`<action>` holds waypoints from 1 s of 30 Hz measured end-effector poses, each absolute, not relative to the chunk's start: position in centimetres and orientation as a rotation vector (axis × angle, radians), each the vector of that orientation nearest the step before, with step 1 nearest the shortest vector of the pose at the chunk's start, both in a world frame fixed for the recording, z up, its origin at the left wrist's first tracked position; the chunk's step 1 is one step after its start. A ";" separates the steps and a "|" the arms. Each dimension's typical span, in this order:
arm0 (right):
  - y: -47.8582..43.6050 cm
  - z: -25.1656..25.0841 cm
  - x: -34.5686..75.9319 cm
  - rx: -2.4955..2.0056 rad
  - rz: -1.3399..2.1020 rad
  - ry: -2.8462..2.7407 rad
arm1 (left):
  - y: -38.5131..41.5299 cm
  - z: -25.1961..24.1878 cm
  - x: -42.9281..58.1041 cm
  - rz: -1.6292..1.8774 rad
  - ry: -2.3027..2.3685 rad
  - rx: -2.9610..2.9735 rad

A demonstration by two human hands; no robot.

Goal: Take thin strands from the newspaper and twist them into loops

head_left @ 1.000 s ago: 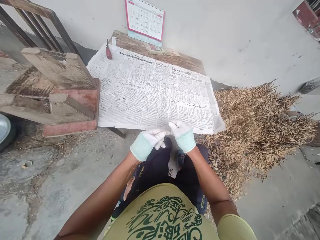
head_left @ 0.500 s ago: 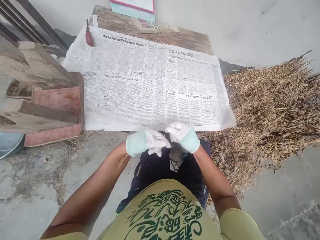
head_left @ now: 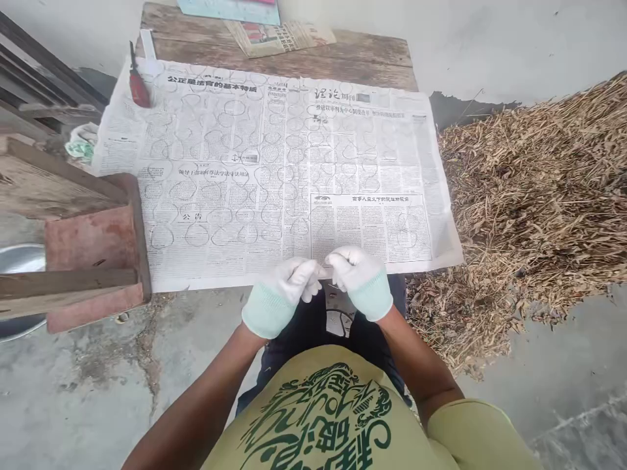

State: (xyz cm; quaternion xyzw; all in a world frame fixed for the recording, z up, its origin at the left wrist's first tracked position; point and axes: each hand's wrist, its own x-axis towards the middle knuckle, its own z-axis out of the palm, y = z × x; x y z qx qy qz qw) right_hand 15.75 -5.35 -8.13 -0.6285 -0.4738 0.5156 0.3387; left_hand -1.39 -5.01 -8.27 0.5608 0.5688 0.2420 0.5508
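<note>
Both my hands wear white knit gloves with pale green cuffs, close together over the near edge of a newspaper (head_left: 230, 271). My left hand (head_left: 300, 279) pinches a thin wire (head_left: 322, 265) between thumb and fingers. The fingers of my right hand (head_left: 354, 267) are closed on the wire's other side. Only a short stretch of it shows in the gap; the rest is hidden by the gloves. Rows of thin dark loops (head_left: 197, 232) cover much of the newspaper; whether they are bent wire or drawn lines is hard to tell.
A red-handled screwdriver (head_left: 139, 90) and a white strip (head_left: 147, 44) lie at the far left. The newspaper covers a wooden table (head_left: 372, 57). At left are an overturned wooden stool (head_left: 93, 235) and a metal basin (head_left: 22, 258). Dry stalks (head_left: 533, 196) are heaped at right.
My left hand has gone from loosely extended fingers to a pinch at the wire. Both hands now overlap the newspaper's near edge. The camera view has shifted, moving the table lower and leftward.
</note>
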 end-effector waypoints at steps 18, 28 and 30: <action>-11.4 -9.5 18.7 -1.613 1.194 -1.198 | -11.6 -9.9 3.6 0.839 1.383 1.326; -14.4 -10.1 17.1 -1.493 1.195 -1.036 | -13.8 -10.1 4.0 1.052 1.472 1.262; -14.4 -10.2 16.9 -1.487 1.193 -1.039 | -14.0 -10.1 4.0 1.080 1.508 1.270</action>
